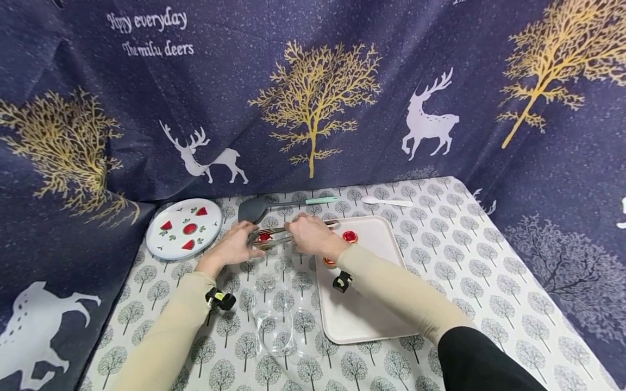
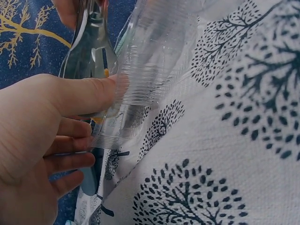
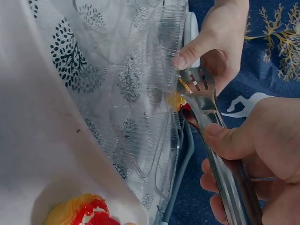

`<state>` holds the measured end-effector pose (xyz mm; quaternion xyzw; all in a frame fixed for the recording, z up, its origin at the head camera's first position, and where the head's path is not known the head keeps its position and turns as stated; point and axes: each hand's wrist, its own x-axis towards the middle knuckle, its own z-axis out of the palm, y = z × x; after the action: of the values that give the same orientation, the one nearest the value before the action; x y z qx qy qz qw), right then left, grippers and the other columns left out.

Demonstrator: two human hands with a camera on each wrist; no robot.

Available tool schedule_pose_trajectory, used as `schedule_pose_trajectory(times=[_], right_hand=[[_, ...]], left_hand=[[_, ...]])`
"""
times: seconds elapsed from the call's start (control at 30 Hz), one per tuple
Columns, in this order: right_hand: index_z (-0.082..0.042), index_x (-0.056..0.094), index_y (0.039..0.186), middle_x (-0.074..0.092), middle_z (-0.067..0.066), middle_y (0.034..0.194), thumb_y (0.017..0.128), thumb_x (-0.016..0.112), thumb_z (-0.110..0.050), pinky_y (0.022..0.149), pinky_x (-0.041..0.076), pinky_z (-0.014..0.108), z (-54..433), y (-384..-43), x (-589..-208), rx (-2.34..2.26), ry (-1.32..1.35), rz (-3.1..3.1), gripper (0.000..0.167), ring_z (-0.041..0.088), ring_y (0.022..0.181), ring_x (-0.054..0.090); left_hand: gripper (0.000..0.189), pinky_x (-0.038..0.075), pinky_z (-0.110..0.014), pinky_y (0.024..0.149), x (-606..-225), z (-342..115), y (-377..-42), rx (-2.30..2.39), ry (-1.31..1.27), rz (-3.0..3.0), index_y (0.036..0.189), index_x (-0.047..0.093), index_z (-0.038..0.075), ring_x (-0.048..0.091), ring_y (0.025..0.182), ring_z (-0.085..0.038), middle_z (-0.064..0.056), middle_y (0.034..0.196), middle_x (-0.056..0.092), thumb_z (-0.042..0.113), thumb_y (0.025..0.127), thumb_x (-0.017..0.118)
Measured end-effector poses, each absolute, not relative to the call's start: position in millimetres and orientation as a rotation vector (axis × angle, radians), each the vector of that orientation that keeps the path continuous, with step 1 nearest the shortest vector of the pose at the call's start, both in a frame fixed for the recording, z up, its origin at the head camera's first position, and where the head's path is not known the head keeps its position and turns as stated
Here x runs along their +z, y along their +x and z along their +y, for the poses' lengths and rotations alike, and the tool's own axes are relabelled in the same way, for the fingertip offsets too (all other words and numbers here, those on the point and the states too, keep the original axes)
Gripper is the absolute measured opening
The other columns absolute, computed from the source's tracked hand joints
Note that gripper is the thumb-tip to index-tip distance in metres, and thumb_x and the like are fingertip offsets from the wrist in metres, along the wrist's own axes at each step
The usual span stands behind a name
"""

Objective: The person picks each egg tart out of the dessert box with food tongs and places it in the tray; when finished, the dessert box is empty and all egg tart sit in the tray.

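Observation:
My right hand (image 1: 313, 234) grips metal tongs (image 3: 225, 173), whose slotted ends point left toward my left hand. Between the tong ends is a small red-topped tart (image 1: 264, 237), partly hidden by the metal. A clear ribbed plastic container (image 3: 164, 70) stands around the tart, and its see-through walls are hard to trace. My left hand (image 1: 235, 244) holds the container's far-left edge, thumb on the near side of the wall and fingers behind it. Two more red-topped tarts sit on the pale tray (image 1: 362, 320); one tart (image 1: 350, 237) shows well, the other (image 1: 330, 261) is partly covered by my right forearm.
A white plate (image 1: 166, 214) with watermelon pictures lies at the back left. Behind my hands is a grey spatula (image 1: 251, 209) with a mint handle, and a white spoon (image 1: 386, 201) lies to its right. A clear plastic section (image 1: 281, 326) extends toward me beside the tray.

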<state>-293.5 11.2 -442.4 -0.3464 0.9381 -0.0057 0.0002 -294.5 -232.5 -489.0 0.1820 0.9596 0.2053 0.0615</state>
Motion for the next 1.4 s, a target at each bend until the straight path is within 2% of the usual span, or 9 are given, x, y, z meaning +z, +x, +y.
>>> schedule_pose_trajectory(times=[0.13, 0.3, 0.4, 0.53, 0.67, 0.93, 1.03, 1.17, 1.4], right_hand=[[-0.015, 0.067, 0.111, 0.07, -0.004, 0.084, 0.081, 0.077, -0.02, 0.068, 0.057, 0.029, 17, -292, -439, -0.057, -1.052, 2.943, 0.032, 0.018, 0.088, 0.059], [-0.013, 0.066, 0.112, 0.069, -0.003, 0.077, 0.084, 0.075, -0.018, 0.071, 0.057, 0.027, 25, -289, -435, -0.104, -1.032, 2.937, 0.03, 0.014, 0.072, 0.06], [-0.013, 0.065, 0.117, 0.069, 0.0, 0.077, 0.086, 0.073, -0.019, 0.061, 0.054, 0.022, 30, -289, -433, -0.142, -1.016, 2.936, 0.032, 0.014, 0.067, 0.062], [-0.014, 0.063, 0.123, 0.072, 0.001, 0.086, 0.084, 0.075, -0.017, 0.057, 0.054, 0.024, 36, -288, -432, -0.181, -0.993, 2.946, 0.041, 0.019, 0.078, 0.065], [-0.015, 0.064, 0.121, 0.072, 0.001, 0.095, 0.082, 0.076, -0.017, 0.065, 0.057, 0.031, 42, -288, -431, -0.203, -0.999, 2.971, 0.041, 0.022, 0.09, 0.064], [-0.014, 0.065, 0.124, 0.073, 0.004, 0.103, 0.081, 0.078, -0.02, 0.086, 0.057, 0.039, 57, -288, -429, -0.251, -0.995, 2.999, 0.045, 0.023, 0.096, 0.065], [-0.013, 0.063, 0.127, 0.075, 0.001, 0.096, 0.079, 0.08, -0.015, 0.079, 0.058, 0.039, 65, -286, -427, -0.307, -0.954, 2.987, 0.051, 0.024, 0.096, 0.062], [-0.013, 0.063, 0.127, 0.076, 0.0, 0.093, 0.077, 0.081, -0.014, 0.079, 0.059, 0.042, 75, -285, -427, -0.345, -0.957, 3.008, 0.053, 0.025, 0.094, 0.063], [-0.015, 0.063, 0.128, 0.074, 0.007, 0.104, 0.078, 0.08, -0.031, 0.08, 0.057, 0.048, 90, -280, -427, -0.366, -0.903, 3.042, 0.055, 0.032, 0.1, 0.061]], left_hand=[[0.086, 0.042, -0.053, 0.106, -489, -233, -294, 0.626, 0.561, 2.905, 0.14, 0.047, -0.003, 0.051, 0.119, -0.035, -0.014, 0.13, 0.052, 0.039, 0.074, 0.083], [0.085, 0.041, -0.053, 0.108, -489, -232, -293, 0.628, 0.564, 2.907, 0.139, 0.048, -0.003, 0.05, 0.121, -0.035, -0.014, 0.13, 0.052, 0.039, 0.074, 0.083], [0.086, 0.04, -0.053, 0.108, -488, -231, -293, 0.621, 0.562, 2.905, 0.14, 0.047, -0.003, 0.05, 0.122, -0.035, -0.014, 0.13, 0.051, 0.039, 0.074, 0.083], [0.086, 0.04, -0.053, 0.108, -487, -231, -293, 0.606, 0.564, 2.905, 0.14, 0.046, -0.002, 0.05, 0.121, -0.035, -0.014, 0.13, 0.051, 0.04, 0.075, 0.083], [0.086, 0.039, -0.053, 0.109, -486, -231, -292, 0.594, 0.558, 2.901, 0.141, 0.046, -0.002, 0.049, 0.123, -0.035, -0.014, 0.131, 0.051, 0.039, 0.075, 0.082], [0.085, 0.038, -0.053, 0.11, -483, -230, -291, 0.594, 0.535, 2.891, 0.141, 0.045, -0.001, 0.048, 0.125, -0.035, -0.014, 0.133, 0.05, 0.039, 0.076, 0.082], [0.085, 0.038, -0.054, 0.11, -485, -230, -292, 0.592, 0.538, 2.891, 0.141, 0.046, -0.002, 0.048, 0.125, -0.035, -0.014, 0.133, 0.05, 0.039, 0.076, 0.082], [0.085, 0.039, -0.053, 0.109, -485, -230, -293, 0.588, 0.54, 2.896, 0.141, 0.046, -0.002, 0.048, 0.124, -0.035, -0.015, 0.133, 0.05, 0.039, 0.076, 0.082], [0.085, 0.039, -0.054, 0.109, -484, -231, -291, 0.593, 0.553, 2.889, 0.141, 0.046, -0.002, 0.048, 0.125, -0.037, -0.016, 0.134, 0.049, 0.039, 0.076, 0.082]])
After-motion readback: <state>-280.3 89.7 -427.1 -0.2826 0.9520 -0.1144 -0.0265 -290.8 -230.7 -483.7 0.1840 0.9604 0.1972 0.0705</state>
